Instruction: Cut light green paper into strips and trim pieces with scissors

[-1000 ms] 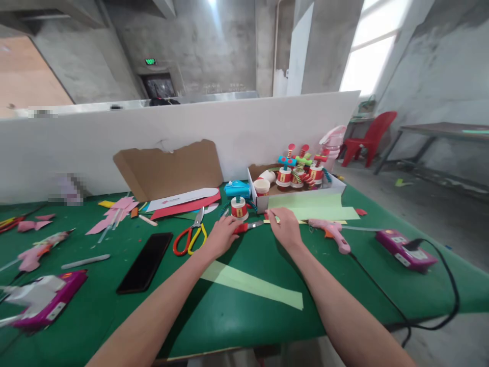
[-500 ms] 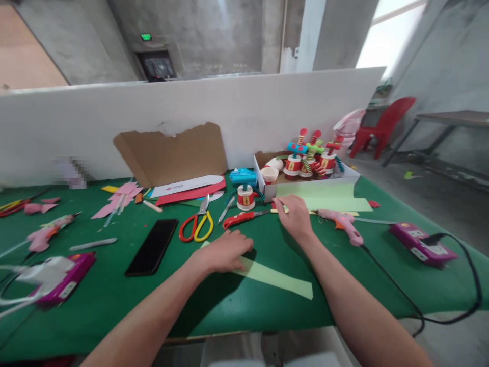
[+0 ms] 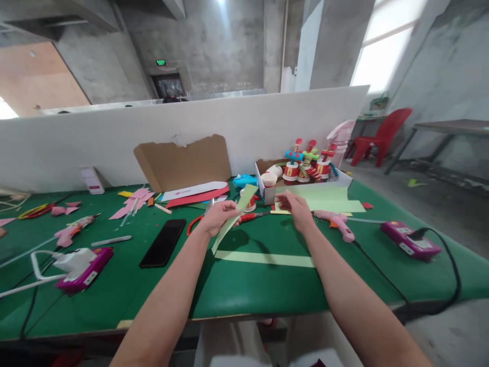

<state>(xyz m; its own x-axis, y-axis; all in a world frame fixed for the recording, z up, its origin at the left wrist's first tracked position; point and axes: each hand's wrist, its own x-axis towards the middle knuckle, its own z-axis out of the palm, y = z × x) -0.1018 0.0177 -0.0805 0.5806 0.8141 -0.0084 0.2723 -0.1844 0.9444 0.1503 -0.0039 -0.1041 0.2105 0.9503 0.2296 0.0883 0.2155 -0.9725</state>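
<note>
My left hand (image 3: 220,216) pinches a light green paper strip (image 3: 228,225), which is lifted and tilted above the table. A flat light green length (image 3: 267,259) lies just below it; whether the two are joined at the left end I cannot tell. My right hand (image 3: 297,208), fingers apart and holding nothing, hovers by the light green sheet (image 3: 328,200). Behind the raised strip stands a red and white paper cup figure, partly hidden. A red-handled cutter (image 3: 252,216) and scissors (image 3: 194,224), partly covered by my left hand, lie close by.
A pink glue gun (image 3: 338,222) and purple power strip (image 3: 410,239) lie right. A white box (image 3: 305,189) holds several cup figures. Left are a black phone (image 3: 163,243), pink paper pieces (image 3: 132,203), another glue gun (image 3: 73,232) and a purple power strip (image 3: 86,270). Cardboard (image 3: 183,163) leans behind.
My left hand has raised the paper strip off the table, moving up and away. My right hand stays near the green sheet, its fingers slightly lifted. The camera view has tilted up.
</note>
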